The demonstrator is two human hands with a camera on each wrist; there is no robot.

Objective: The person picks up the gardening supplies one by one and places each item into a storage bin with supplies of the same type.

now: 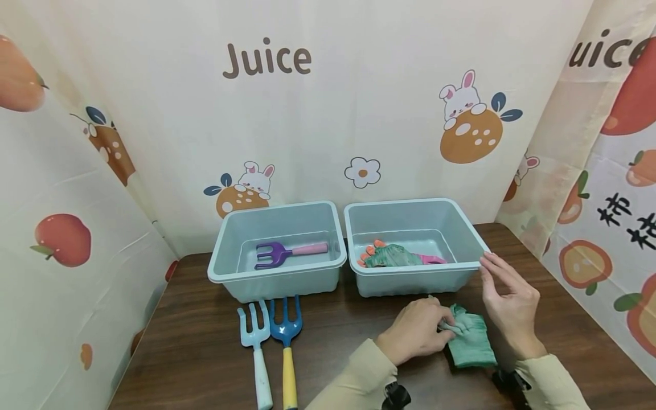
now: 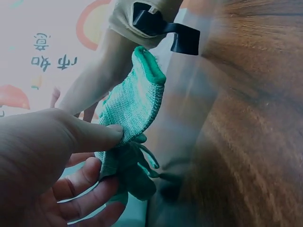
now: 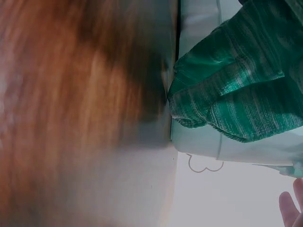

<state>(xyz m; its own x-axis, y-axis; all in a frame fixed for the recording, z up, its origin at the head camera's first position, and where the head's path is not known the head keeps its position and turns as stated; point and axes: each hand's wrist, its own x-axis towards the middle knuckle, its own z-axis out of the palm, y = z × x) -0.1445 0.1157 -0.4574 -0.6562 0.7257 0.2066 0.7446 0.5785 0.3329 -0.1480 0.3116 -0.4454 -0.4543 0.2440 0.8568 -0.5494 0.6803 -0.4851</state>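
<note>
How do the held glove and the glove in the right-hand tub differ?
The held glove has a green cuff; the tub glove has a pink one and orange fingertips. The left hand pinches the held glove outside the tub; the tub glove lies inside. The held glove's cuff points toward the person, the tub glove's to the right. Both show green.

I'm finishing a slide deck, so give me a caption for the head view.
Left hand pinches a green glove; right hand beside a blue bin.
</note>
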